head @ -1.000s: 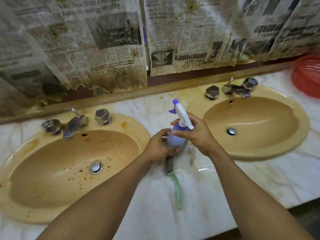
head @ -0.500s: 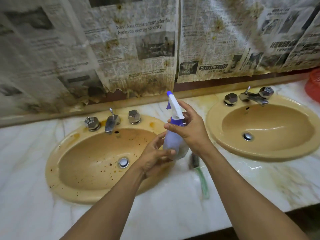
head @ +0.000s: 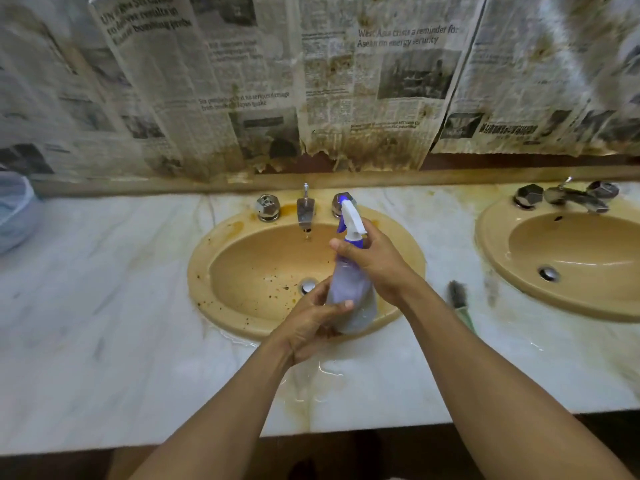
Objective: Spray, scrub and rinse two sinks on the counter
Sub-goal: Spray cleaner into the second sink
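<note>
Newspaper headline: "West Asia crisis a reminder for Asean on energy security".

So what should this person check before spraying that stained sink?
1. Spray bottle held securely: ok, right hand grips its neck, left hand holds its body.
2. Bottle above the stained sink: ok.
3. Trigger ready to squeeze: cannot tell.
4. Liquid in bottle: cannot tell.
5. Brush ready: ok, lying on the counter right of the sink.

The left forearm and right forearm are bare, the left hand and right hand also, with short fingernails
</note>
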`<state>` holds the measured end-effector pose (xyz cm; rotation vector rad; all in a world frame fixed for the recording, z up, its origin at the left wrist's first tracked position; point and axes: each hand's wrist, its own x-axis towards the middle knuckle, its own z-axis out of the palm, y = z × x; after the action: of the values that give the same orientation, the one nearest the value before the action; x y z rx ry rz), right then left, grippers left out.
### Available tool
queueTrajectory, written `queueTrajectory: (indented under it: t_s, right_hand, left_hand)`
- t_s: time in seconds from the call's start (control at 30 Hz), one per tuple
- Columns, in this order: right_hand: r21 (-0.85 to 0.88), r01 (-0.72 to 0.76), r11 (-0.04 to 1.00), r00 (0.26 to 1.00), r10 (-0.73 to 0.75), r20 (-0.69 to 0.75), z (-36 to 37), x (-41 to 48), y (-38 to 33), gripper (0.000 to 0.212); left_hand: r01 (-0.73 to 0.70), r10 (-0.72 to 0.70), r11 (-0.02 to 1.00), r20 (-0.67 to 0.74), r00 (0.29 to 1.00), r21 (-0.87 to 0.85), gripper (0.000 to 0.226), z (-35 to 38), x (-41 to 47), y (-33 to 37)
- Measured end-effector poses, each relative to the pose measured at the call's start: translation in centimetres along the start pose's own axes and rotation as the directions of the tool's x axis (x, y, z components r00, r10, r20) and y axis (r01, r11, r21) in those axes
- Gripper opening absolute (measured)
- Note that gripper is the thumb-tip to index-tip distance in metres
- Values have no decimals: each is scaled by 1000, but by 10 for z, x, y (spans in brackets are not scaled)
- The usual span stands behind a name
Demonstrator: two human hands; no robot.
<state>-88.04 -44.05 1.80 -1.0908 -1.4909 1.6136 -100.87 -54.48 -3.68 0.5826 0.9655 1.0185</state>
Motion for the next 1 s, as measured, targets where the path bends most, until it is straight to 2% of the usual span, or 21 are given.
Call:
queueTrajectory:
  t_s: [0.13, 0.27, 0.4, 0.63, 0.77, 0.83, 1.0]
  right_hand:
    - [18, -42, 999, 998, 43, -49, 23, -5, 4, 35]
    - [-20, -107, 994, 990, 105, -93, 44, -3, 18, 24]
    - [-63, -204, 977, 966, 190, -177, 59, -4, 33, 18]
    - [-52, -311, 949, 937, 298, -182, 62, -5, 39, 13]
    - [-68, -335, 940, 929, 317, -189, 58, -3, 41, 5]
    - [-70, -340, 938, 930, 324, -172, 57, -2, 41, 6]
    - [-110, -296, 949, 948, 278, -156, 58, 4, 44, 21]
  left_hand:
    - [39, -39, 999, 31, 999, 9, 58, -18, -13, -1]
    - [79, -78, 993, -18, 997, 86, 66, -27, -19, -6]
    - [144, -141, 986, -50, 989, 78, 69, -33, -25, -15]
    - [218, -212, 972, -70, 975, 84, 73, -35, -34, -24]
    - [233, -228, 970, -75, 971, 72, 63, -28, -36, -24]
    - [233, -228, 971, -100, 969, 49, 56, -25, -37, -23]
    - [234, -232, 972, -129, 964, -3, 54, -20, -38, -18]
